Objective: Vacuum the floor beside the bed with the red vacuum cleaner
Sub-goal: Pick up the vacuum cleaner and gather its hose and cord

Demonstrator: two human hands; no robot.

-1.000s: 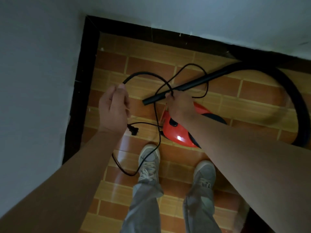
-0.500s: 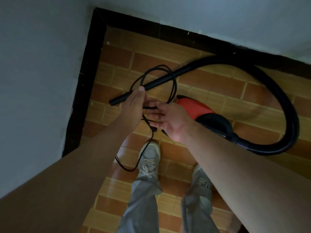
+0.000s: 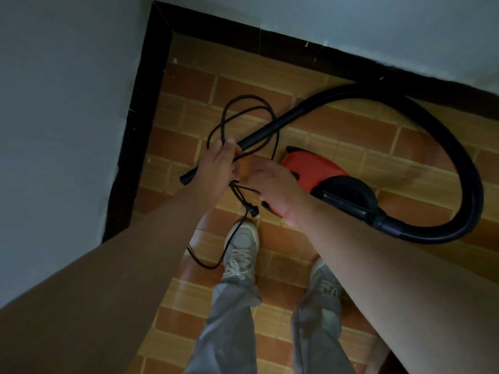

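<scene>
Red plastic canister vacuum cleaner (image 3: 310, 174) with a black rear end sits on the brick-pattern tiled floor (image 3: 189, 85), in a corner bounded by grey walls and a black skirting board (image 3: 140, 109). It lies just ahead of the person's grey laced shoes (image 3: 241, 247), and directly beneath the right hand (image 3: 272, 182).

Black ribbed flexible hose (image 3: 459, 147) leaves the black end, loops wide to the right and back, and ends in a stiff black wand (image 3: 259, 136).

Left hand (image 3: 218, 166) is clenched around the wand near its tip, with loops of the thin black power cord (image 3: 243, 109) gathered in the same grip. Right hand hovers with fingers spread, just beside the left; whether it pinches a strand of cord is hard to tell in this dim light. The black plug (image 3: 252, 210) dangles below the hands, and more cord trails to the floor by the left shoe.

Handling, as a judgement: canister looks compact and light, hard and smooth, best lifted by a top handle or pulled along by the hose. Hose is soft and springy; wand is rigid, the right place to steer from. Cord is limp and tangle-prone, and should be freed before any vacuuming.
</scene>
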